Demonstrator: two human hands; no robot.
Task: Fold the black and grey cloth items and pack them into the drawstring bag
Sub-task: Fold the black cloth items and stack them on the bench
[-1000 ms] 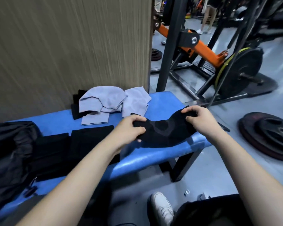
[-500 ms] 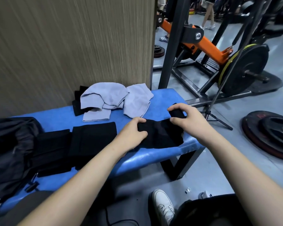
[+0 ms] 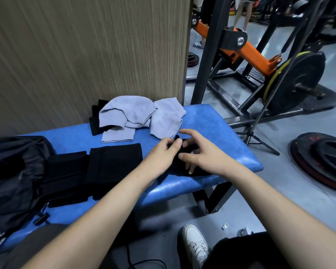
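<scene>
Blue padded bench [image 3: 211,121] against wood-grain wall [image 3: 85,55], gym floor right. Drawstring bag [image 3: 10,171] far left; folded black cloths [image 3: 114,164] beside; grey cloths [image 3: 140,115] behind. Left hand [image 3: 163,154] pinches black cloth [image 3: 182,167] edge; right hand [image 3: 200,152] fingers spread, pressing it on bench.

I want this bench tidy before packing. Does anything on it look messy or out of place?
Yes: the grey cloths lie crumpled and unfolded at the back of the bench, over a black piece. The folded black items sit flat and neat.

Blue bench [image 3: 211,121], orange-armed rack [image 3: 246,53], floor weight plates [image 3: 322,158], white sneaker [image 3: 194,243].
</scene>
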